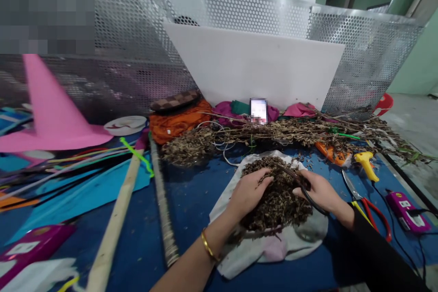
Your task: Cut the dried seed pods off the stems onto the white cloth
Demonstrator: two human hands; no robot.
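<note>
A heap of dried brown plant bits (278, 200) lies on a white cloth (260, 251) spread over the blue table (191, 200). My left hand (249, 191), with a gold bangle at the wrist, rests on the heap's left side with its fingers curled into the material. My right hand (318, 189) is on the heap's right side, closed around a thin dark curved stem or wire (308, 194) that runs across the heap.
Dried branches (290, 132) lie behind the heap. Red-handled scissors (366, 200), a yellow glue gun (367, 164) and a pink device (407, 210) sit at the right. A wooden stick (116, 219), a wrapped rod (162, 210) and a pink paper cone (51, 105) are at the left. Perforated metal screens (137, 54) enclose the back.
</note>
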